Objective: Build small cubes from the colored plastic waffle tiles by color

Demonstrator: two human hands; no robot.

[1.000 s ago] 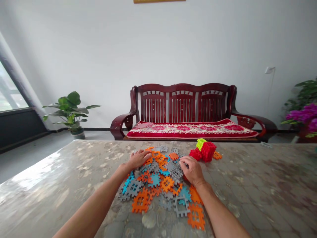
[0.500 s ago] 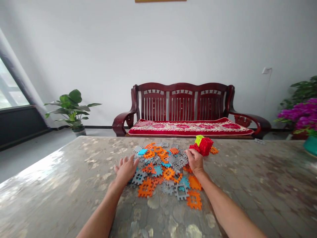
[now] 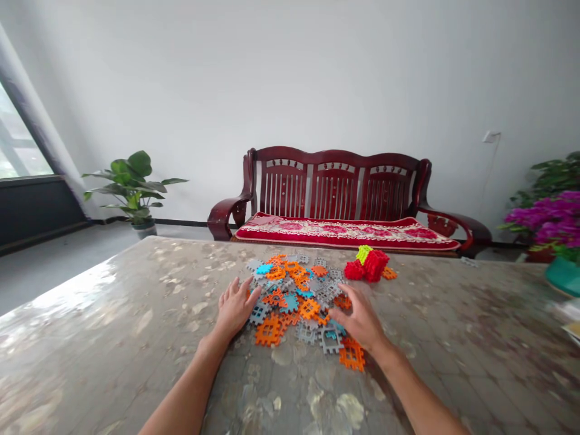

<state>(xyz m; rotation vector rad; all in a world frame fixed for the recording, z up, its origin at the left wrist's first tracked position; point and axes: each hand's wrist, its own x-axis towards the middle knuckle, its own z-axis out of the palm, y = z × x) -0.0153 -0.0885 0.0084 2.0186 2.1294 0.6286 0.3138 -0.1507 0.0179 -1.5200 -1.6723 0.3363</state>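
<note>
A loose heap of flat interlocking plastic building pieces (image 3: 309, 309) in orange, grey and blue lies in the middle of the table. At its left edge is my left hand (image 3: 235, 307), fingers apart and holding nothing. My right hand (image 3: 360, 320) is over the right side of the heap, thumb and fingers spread with nothing between them. Its palm hides some pieces. Just beyond it stand red and yellow-green cube-like blocks (image 3: 376, 266), with a single orange piece (image 3: 389, 273) beside them.
The patterned table (image 3: 158, 338) stretches out on both sides. Behind it stands a dark red wooden bench (image 3: 333, 187) with a red floral cushion. A potted plant (image 3: 136, 187) is at the left; purple flowers (image 3: 550, 217) in a teal pot (image 3: 564, 275) are at the right.
My right hand has opened from its closed finger pose and come slightly nearer over the heap. My left hand has shifted a little right. The camera view has tilted slightly.
</note>
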